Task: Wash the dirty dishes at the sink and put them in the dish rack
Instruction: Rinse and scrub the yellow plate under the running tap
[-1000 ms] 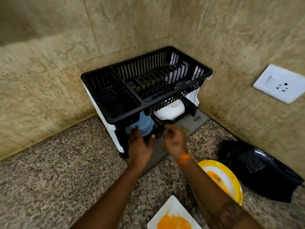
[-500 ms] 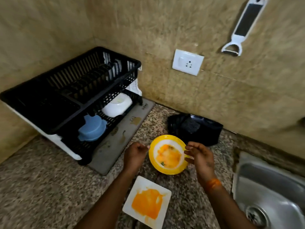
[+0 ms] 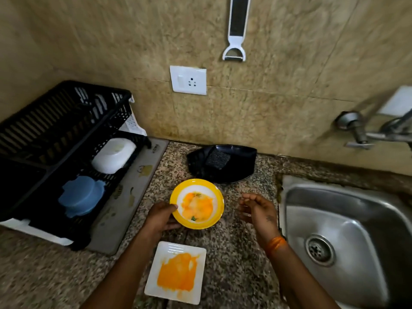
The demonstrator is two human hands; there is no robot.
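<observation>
Beige stone-look tiles [image 3: 278, 92] cover the wall, carrying a white switch-and-socket plate [image 3: 188, 80] and, above it to the right, a hanging white peeler [image 3: 235, 30]. A metal tap [image 3: 365, 132] juts from the wall at the right edge. Below runs a speckled granite desk [image 3: 236, 253], dimly lit.

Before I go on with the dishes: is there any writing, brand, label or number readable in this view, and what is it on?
"HOME", probably: small dark letters, seen sideways, at the far corner of the grey mat under the dish rack; blurred, so not certain.
Yellow drawings on the same mat: shapes only, no words to read.
Wall socket, peeler, yellow bowl, square plate: no text visible.
</observation>
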